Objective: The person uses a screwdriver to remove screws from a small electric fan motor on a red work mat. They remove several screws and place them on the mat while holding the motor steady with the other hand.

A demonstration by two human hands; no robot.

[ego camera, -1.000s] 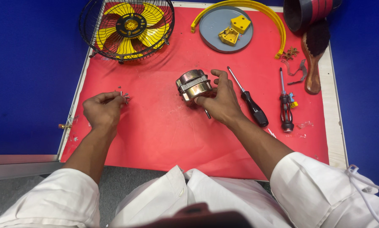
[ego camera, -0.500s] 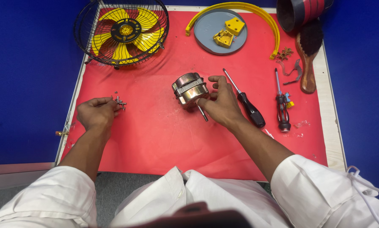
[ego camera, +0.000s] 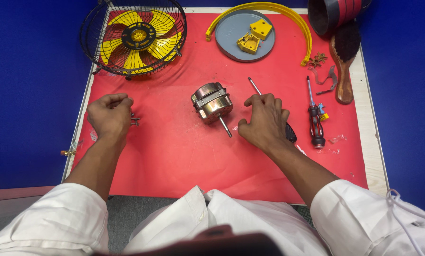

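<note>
Plainly, the right hand (ego camera: pixel 264 121) rests curled on the red mat (ego camera: pixel 174 156), fingers loose over a black-handled screwdriver (ego camera: pixel 256 87), just beside the bare metal motor (ego camera: pixel 212 102), which lies near the mat's middle with its thin shaft toward the near edge. The left hand (ego camera: pixel 109 115) is closed about small metal screws (ego camera: pixel 135 120) by the left edge. Judging by this, the fan is well stripped: wire cage with glossy yellow blades (ego camera: pixel 134 38) at the far left corner, grey disc (ego camera: pixel 245 35) with yellow blocks at the far edge.
</note>
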